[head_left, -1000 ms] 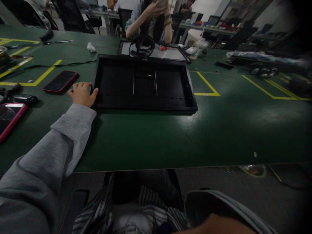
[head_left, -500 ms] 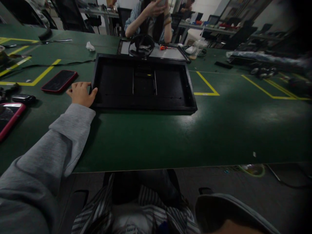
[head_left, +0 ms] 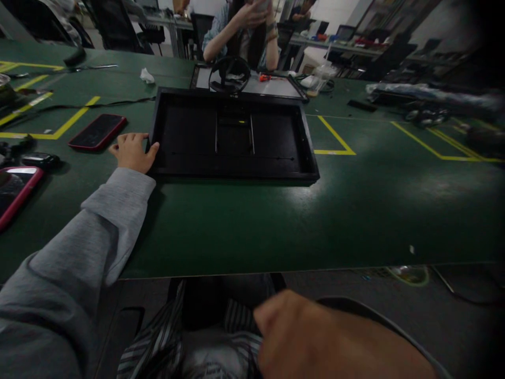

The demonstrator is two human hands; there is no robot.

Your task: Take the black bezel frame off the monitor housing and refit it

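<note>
A shallow black rectangular tray-like panel [head_left: 189, 171] lies flat on the green table [head_left: 276, 221], with two thin metal rails in its middle. My left hand [head_left: 132, 150] rests on the table against the panel's near left corner, thumb touching its edge, fingers loosely curled and holding nothing. My right hand [head_left: 315, 337] is low in front of my lap, below the table's edge, large and blurred; its fingers do not show clearly.
A red-cased phone [head_left: 98, 131] lies left of my left hand, another red-edged device [head_left: 16, 189] at the far left. Behind the panel are a white board [head_left: 272, 87] with a black round headset [head_left: 229, 75], and a seated person [head_left: 244, 31]. Yellow tape lines mark the table.
My right hand has risen from the bottom right corner toward the middle and now fills the lower frame. My left hand and the panel have stayed put.
</note>
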